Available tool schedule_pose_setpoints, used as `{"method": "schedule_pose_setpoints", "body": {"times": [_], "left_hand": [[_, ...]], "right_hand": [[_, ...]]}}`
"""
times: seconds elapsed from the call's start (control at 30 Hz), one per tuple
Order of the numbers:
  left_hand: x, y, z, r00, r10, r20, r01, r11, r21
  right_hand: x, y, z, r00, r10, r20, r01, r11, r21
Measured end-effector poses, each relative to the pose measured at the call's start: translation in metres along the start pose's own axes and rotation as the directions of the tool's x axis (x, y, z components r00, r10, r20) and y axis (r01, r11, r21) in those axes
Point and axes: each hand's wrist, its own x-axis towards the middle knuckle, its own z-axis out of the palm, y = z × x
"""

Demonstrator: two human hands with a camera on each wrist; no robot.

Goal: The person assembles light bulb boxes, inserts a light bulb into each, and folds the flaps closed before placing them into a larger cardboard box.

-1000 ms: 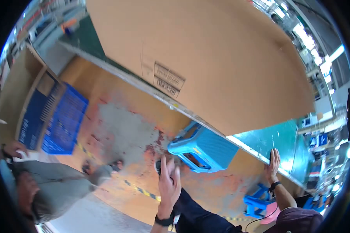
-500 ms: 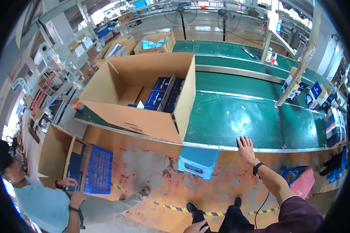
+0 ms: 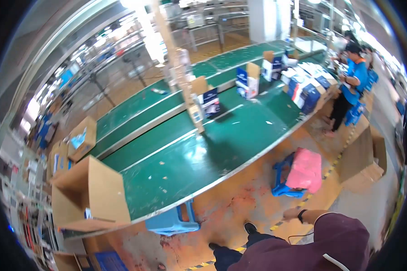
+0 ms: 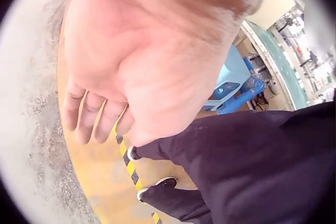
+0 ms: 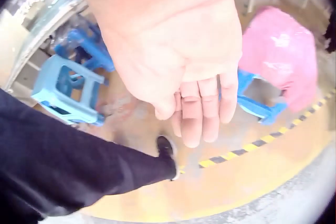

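My left hand (image 4: 131, 71) hangs beside the dark trousers, its fingers loosely extended and nothing in the palm; the head view does not show it. Away from the table edge, my right hand (image 3: 292, 214) hangs low, with a dark band on the wrist. In the right wrist view its fingers (image 5: 202, 111) are relaxed and hold nothing. Nearest to it stands a blue stool with a pink cover (image 3: 305, 169). A large open carton (image 3: 106, 194) sits at the left end of the green table (image 3: 167, 180).
A light blue stool (image 3: 172, 221) stands under the table edge. Small blue-and-white boxes (image 3: 248, 83) and a stack of packs (image 3: 309, 86) are farther along. A person in blue (image 3: 355, 74) stands at the far right, near a floor carton (image 3: 362, 158). Yellow-black tape (image 3: 334, 167) marks the floor.
The view has swung right along the table, and the large carton now lies at the left. My right hand has left the table edge and dropped to my side.
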Motion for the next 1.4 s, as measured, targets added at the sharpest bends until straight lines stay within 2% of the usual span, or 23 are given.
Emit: {"method": "schedule_pose_setpoints", "body": {"times": [0.03,0.07,0.1,0.17,0.23,0.27,0.33,0.43,0.5,0.53,0.6,0.63,0.73,0.8,0.87,0.93,1.0,1.13,1.17,1.2,1.27,1.37,1.4], "left_hand": [[0.009,0.009,0.001,1.000,0.017,0.027,-0.017,1.000,0.011],[0.018,0.017,0.002,0.998,0.028,0.052,-0.030,0.999,0.026],[0.025,0.022,0.004,0.997,0.035,0.070,-0.037,0.999,0.031],[0.038,0.027,0.006,0.994,0.045,0.097,-0.049,0.998,0.039],[0.053,0.026,0.004,0.992,0.054,0.113,-0.059,0.997,0.047],[0.062,0.025,0.002,0.992,0.056,0.117,-0.061,0.997,0.048],[0.082,0.022,-0.001,0.991,0.065,0.117,-0.072,0.996,0.055],[0.126,0.018,-0.016,0.987,0.145,0.073,-0.151,0.985,0.085],[0.161,0.030,-0.028,0.961,0.277,0.002,-0.275,0.951,0.139],[0.173,0.037,-0.030,0.949,0.312,-0.048,-0.302,0.941,0.153],[0.177,0.117,-0.053,0.996,0.091,-0.021,-0.091,0.996,0.023],[0.189,0.100,-0.028,0.995,0.086,-0.059,-0.096,0.975,-0.201],[0.165,0.147,-0.016,0.994,0.053,-0.092,-0.079,0.949,-0.306],[0.142,0.136,0.019,0.975,0.045,-0.217,-0.083,0.982,-0.170],[0.109,0.160,0.038,0.933,-0.354,-0.059,0.347,0.932,-0.106],[0.077,0.168,0.077,0.932,-0.326,-0.160,0.326,0.945,-0.026],[0.050,0.172,0.129,0.912,-0.353,-0.207,0.316,0.929,-0.194],[0.025,0.264,0.152,0.911,-0.393,-0.122,0.360,0.905,-0.227],[0.027,0.289,0.147,0.895,-0.430,-0.117,0.395,0.888,-0.236],[0.032,0.306,0.142,0.880,-0.463,-0.108,0.429,0.871,-0.241],[0.043,0.318,0.136,0.900,-0.408,-0.154,0.377,0.906,-0.192],[0.080,0.356,0.100,0.941,-0.293,-0.169,0.282,0.955,-0.087],[0.098,0.369,0.085,0.956,-0.246,-0.159,0.241,0.969,-0.047]], "right_hand": [[-0.015,0.060,0.031,0.987,0.097,0.128,-0.114,0.985,0.129],[-0.053,0.049,0.003,0.958,0.268,0.101,-0.272,0.962,0.031],[-0.075,0.072,0.005,0.897,0.441,0.024,-0.437,0.878,0.194],[-0.096,0.054,-0.051,0.863,0.441,-0.247,-0.448,0.894,0.028],[-0.076,0.050,-0.093,0.774,0.449,-0.446,-0.465,0.881,0.081],[-0.072,0.028,-0.127,0.746,0.444,-0.496,-0.254,0.878,0.405],[-0.055,-0.032,-0.214,0.680,0.378,-0.628,-0.021,0.866,0.499],[-0.007,-0.075,-0.327,0.593,0.116,-0.797,0.020,0.987,0.159],[0.019,-0.094,-0.396,0.539,0.088,-0.838,-0.001,0.995,0.104],[0.024,-0.116,-0.433,0.461,0.027,-0.887,0.069,0.995,0.066],[0.048,-0.125,-0.494,0.412,-0.059,-0.909,0.191,0.981,0.023],[0.058,-0.132,-0.519,0.404,-0.020,-0.914,0.277,0.955,0.102],[0.092,-0.131,-0.586,0.390,-0.086,-0.917,0.354,0.933,0.062],[0.123,-0.133,-0.630,0.360,-0.153,-0.920,0.332,0.943,-0.027],[0.162,-0.127,-0.681,0.320,-0.242,-0.916,0.329,0.935,-0.132],[0.183,-0.148,-0.734,0.268,-0.345,-0.900,0.337,0.908,-0.248],[0.212,-0.151,-0.772,0.240,-0.419,-0.875,0.379,0.871,-0.313],[0.286,-0.144,-0.816,0.640,-0.368,-0.675,0.162,0.923,-0.350],[0.299,-0.142,-0.815,0.565,-0.413,-0.714,0.253,0.911,-0.326],[0.307,-0.135,-0.812,0.593,-0.421,-0.686,0.369,0.900,-0.233],[0.299,-0.130,-0.810,0.501,-0.464,-0.731,0.502,0.843,-0.192],[0.229,-0.116,-0.818,0.613,-0.372,-0.697,0.564,0.824,0.056],[0.240,-0.089,-0.809,0.539,-0.408,-0.737,0.688,0.719,0.104]]}}
